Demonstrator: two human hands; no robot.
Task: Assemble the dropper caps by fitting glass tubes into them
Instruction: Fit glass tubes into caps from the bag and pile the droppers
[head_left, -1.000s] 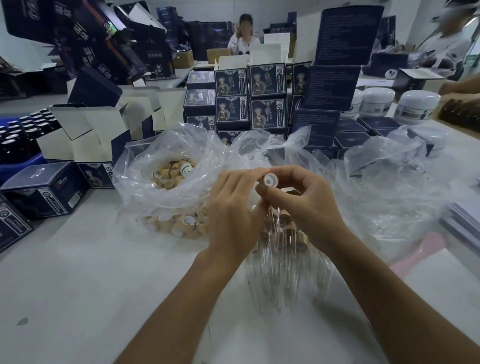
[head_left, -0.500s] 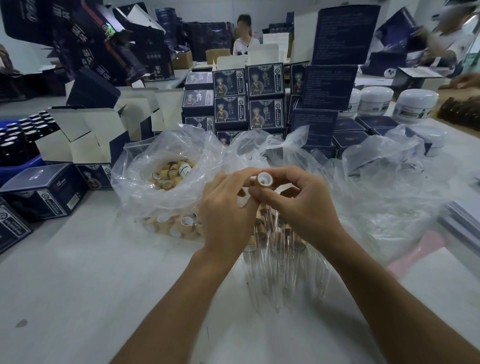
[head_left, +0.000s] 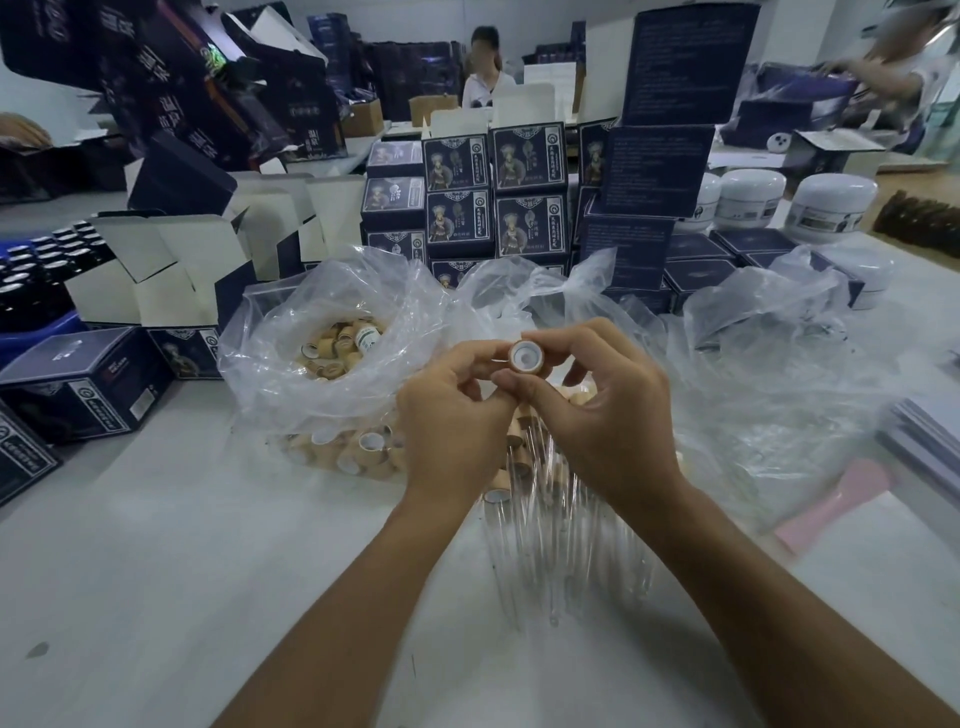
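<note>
You are pinching a wooden dropper cap (head_left: 525, 357) between your right hand's (head_left: 597, 410) thumb and fingertips, turning its white open end toward you for a tube. Your left hand (head_left: 452, 415) is pinching beside it; whether it holds a glass tube, I cannot tell. Finished droppers (head_left: 550, 519) are lying on the table below your hands.

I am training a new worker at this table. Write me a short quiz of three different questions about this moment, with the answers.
1. True or false: the dropper cap held up between both hands shows its open white inside to the camera.
2. Which lies directly below the hands? A) finished droppers with glass tubes B) white jars C) dark bottles
3. Fill in: the loose tan caps sit in a clear plastic ____ left of the hands.

Key: 1 true. 2 A. 3 bag. The right hand pinches the cap with its fingers; the left hand touches its left side.
</note>
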